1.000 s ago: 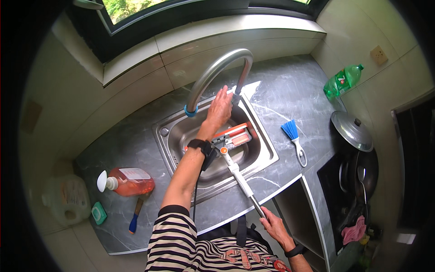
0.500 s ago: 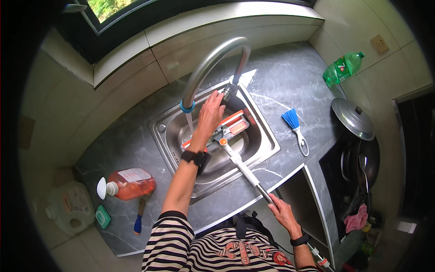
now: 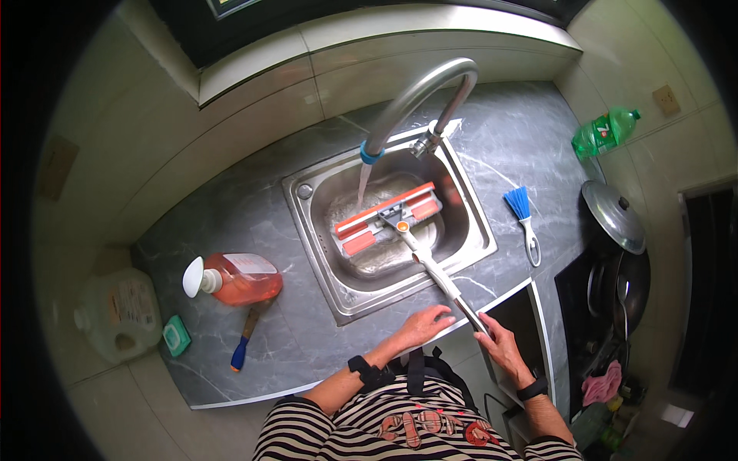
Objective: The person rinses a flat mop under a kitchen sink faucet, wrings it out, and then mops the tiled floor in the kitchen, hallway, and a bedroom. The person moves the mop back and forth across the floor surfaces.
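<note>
Nearest: right hand [image 3: 501,347] curled around the white-and-silver pole of a long-handled cleaning tool [image 3: 440,280]; left hand [image 3: 425,324] with fingers extended, slightly apart, gripping nothing, at the counter's front edge just beside the pole; contact with the edge cannot be told. Below the pole, an open cabinet [image 3: 523,323], dark inside. Surface is a grey, white-veined, stone-look countertop [image 3: 254,223] with a pale front edge. On its left part, a scraper-like tool with a blue grip [image 3: 241,353], its far end beside a clear bottle of pinkish-red liquid with a white pump [image 3: 244,280]; near them a small teal box [image 3: 176,336]; at the left wall a large translucent jug [image 3: 119,315]. Mid-counter, a rectangular stainless-steel sink [image 3: 315,261]; the tool's orange-and-grey head lies slantwise inside it. Water [image 3: 362,184] falls from an arched metal faucet [image 3: 403,101] with a blue collar. Right of the sink, a blue-bristled brush with a white looped handle [image 3: 527,230]. Farther right, a black stove [image 3: 573,307], a dark wok [image 3: 634,284], a crumpled pink cloth [image 3: 602,383] and a domed silver lid [image 3: 611,219]. Beyond, a green plastic bottle [image 3: 607,132] by the tiled wall, a beige socket [image 3: 666,100] above; farthest, a pale sill [image 3: 384,42] under a dark window frame [image 3: 261,34].
</note>
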The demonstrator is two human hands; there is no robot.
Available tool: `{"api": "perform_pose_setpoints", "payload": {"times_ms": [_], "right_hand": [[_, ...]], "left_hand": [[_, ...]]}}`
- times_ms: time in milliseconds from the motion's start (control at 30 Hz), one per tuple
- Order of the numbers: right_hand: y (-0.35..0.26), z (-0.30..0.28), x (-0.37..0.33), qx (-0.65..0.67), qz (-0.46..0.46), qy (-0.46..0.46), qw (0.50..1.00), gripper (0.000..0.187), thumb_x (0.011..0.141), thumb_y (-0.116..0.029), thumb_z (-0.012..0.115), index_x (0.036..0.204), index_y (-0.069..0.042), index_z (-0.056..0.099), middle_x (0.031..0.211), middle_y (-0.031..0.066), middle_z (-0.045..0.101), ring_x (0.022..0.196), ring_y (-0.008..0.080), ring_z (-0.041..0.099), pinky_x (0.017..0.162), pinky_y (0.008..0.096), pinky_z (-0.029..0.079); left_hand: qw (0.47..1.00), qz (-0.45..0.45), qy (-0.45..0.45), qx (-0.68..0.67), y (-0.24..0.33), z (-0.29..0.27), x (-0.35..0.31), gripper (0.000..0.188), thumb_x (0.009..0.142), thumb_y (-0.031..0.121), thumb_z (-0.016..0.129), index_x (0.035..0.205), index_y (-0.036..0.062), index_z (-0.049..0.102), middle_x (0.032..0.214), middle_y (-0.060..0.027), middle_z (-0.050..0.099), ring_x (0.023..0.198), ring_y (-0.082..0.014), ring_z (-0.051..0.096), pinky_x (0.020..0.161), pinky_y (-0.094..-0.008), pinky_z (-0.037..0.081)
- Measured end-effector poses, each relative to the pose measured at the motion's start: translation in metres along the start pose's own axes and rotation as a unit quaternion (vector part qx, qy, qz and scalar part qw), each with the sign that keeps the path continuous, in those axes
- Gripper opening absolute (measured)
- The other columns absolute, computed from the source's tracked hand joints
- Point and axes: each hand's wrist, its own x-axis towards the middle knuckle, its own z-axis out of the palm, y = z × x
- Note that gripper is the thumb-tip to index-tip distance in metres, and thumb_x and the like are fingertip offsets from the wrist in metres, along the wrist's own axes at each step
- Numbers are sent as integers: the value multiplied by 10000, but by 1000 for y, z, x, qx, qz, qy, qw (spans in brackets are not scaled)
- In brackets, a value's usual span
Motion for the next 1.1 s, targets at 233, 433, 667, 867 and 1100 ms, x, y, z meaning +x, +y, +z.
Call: {"api": "perform_pose_setpoints", "payload": {"times_ms": [233, 433, 667, 867, 1100], "right_hand": [[-20, 14, -21, 283, 166, -93, 940, 666, 830, -80, 669, 1411, -37, 347, 638, -50, 441, 521, 49, 404, 451, 205, 326], [-14, 32, -34, 413, 238, -137, 868, 647, 851, -59, 646, 1417, -65, 331, 670, -12, 484, 503, 59, 430, 430, 184, 336], [14, 35, -32, 587, 254, -256, 725, 170, 936, -188, 547, 1051, -98, 459, 699, 18, 437, 509, 44, 338, 440, 167, 305], [-5, 50, -26, 366, 216, -173, 889, 179, 938, -240, 551, 899, -71, 504, 684, 11, 509, 542, 61, 456, 452, 195, 357], [14, 72, -21, 200, 162, -70, 964, 237, 864, -263, 663, 766, -81, 547, 594, -70, 444, 522, 28, 393, 447, 203, 306]], "left_hand": [[936, -186, -37, -298, 8, -30, 3, 547, 945, 411, 497, 1298, 2, 410, 1188, -130, 531, 996, -211, 597, 736, -306, 553], [914, -134, -11, -383, 2, -30, 10, 448, 937, 406, 514, 1205, 51, 463, 1144, -92, 557, 1017, -193, 584, 795, -327, 526], [875, -117, 35, -469, -3, -27, 20, 311, 936, 272, 533, 1152, 51, 503, 1008, -66, 619, 907, -166, 623, 798, -315, 519], [892, -134, 105, -419, -21, -29, 19, 269, 934, 237, 539, 1114, 37, 532, 1003, -71, 616, 899, -158, 627, 788, -302, 531], [908, -145, 106, -379, -14, -35, 9, 295, 919, 244, 562, 1110, 22, 529, 1006, -66, 617, 902, -163, 632, 765, -296, 543]]}}
